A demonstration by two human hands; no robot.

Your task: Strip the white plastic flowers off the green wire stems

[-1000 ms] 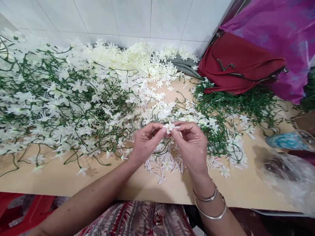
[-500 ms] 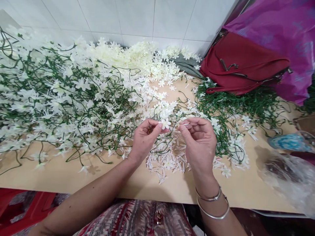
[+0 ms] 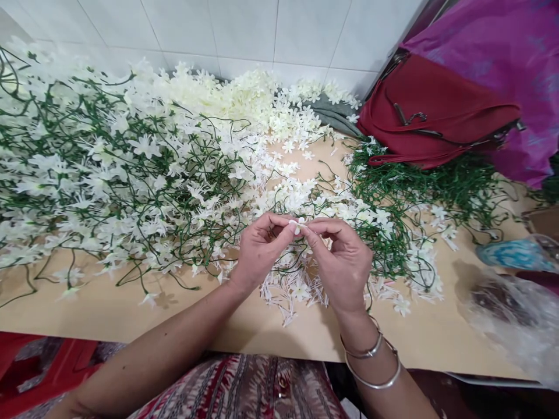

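My left hand (image 3: 261,250) and my right hand (image 3: 343,261) meet above the table, fingertips pinched together on one small white artificial flower (image 3: 297,224). A thin green stem runs down from it between my hands. Under my hands lies a little heap of white plastic stamens (image 3: 296,289). To the left spreads a big pile of green stems with white flowers (image 3: 117,180). Loose cream flower heads (image 3: 257,105) are heaped at the back by the wall.
A tangle of green stems (image 3: 419,192) lies to the right, in front of a dark red bag (image 3: 432,116) and purple cloth (image 3: 498,52). Clear plastic bags (image 3: 510,308) sit at the right edge of the tan table (image 3: 105,314). White tiles form the back wall.
My hands drew apart half a second ago, the flower staying in the left hand and a white piece in the right. Now the fingertips have come together on the flower again.
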